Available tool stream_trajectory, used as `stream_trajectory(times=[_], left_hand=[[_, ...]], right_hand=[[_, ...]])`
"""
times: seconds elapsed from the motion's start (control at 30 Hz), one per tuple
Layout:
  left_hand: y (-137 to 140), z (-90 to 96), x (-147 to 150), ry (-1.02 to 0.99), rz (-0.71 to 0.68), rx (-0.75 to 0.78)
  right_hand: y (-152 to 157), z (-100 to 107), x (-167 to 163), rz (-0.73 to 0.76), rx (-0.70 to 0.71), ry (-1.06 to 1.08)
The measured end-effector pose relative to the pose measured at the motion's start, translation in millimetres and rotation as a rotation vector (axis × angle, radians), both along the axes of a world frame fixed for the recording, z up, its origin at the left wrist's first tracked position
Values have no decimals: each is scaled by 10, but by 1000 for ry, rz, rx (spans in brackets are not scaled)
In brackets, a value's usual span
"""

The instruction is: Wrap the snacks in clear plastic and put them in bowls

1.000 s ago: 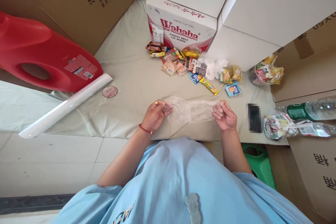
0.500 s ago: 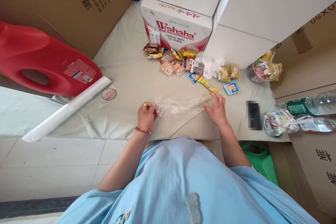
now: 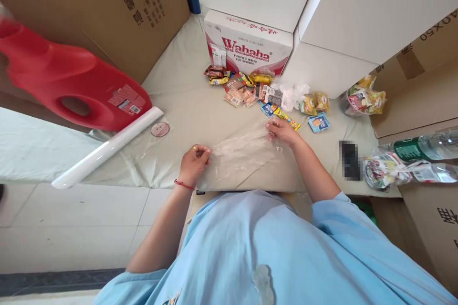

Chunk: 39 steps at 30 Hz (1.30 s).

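Clear film [image 3: 243, 152], left fingers [image 3: 202, 155] and right fingers [image 3: 275, 127] pinching it, pale cloth [image 3: 179, 81] beneath, cardboard box [image 3: 78, 5], tiled floor [image 3: 89, 243]

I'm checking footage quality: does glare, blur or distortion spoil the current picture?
Head view: glare streaks the white roll; the clear plastic between left hand and right hand blends into the pale cloth. Same head view: the red jug looks stretched, and a dark item is pixelated.

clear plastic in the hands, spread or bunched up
Spread: the clear plastic reaches from the left hand to the right hand, wrinkled, with the cloth showing through. Whether it is one layer, I cannot tell.
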<state>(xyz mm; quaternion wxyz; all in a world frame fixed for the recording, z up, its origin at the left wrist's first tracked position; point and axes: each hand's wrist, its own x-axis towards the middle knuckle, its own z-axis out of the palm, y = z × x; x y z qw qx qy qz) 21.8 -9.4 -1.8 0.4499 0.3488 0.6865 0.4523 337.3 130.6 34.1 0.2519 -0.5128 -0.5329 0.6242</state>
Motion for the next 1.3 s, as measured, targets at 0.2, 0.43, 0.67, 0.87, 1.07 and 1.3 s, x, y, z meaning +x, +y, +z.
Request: stream_trajectory(times=[0.2, 0.43, 0.67, 0.87, 1.07, 1.3], left_hand=[[-219, 516, 324, 473, 198, 379], [34, 210, 721, 702, -413, 358], [69, -150, 447, 1038, -578, 157], [33, -104, 463, 1094, -609, 140], [41, -69, 474, 1150, -643, 108], [33, -40, 485, 1203, -655, 69]], right_hand=[[-212, -207, -145, -174, -169, -66], [-195, -220, -168, -200, -134, -88], [54, -7, 348, -317, 50, -284], [665, 186, 299, -43, 591, -966], [1098, 176, -153, 154, 659, -1254], [956, 490, -33, -70, 830, -1306]])
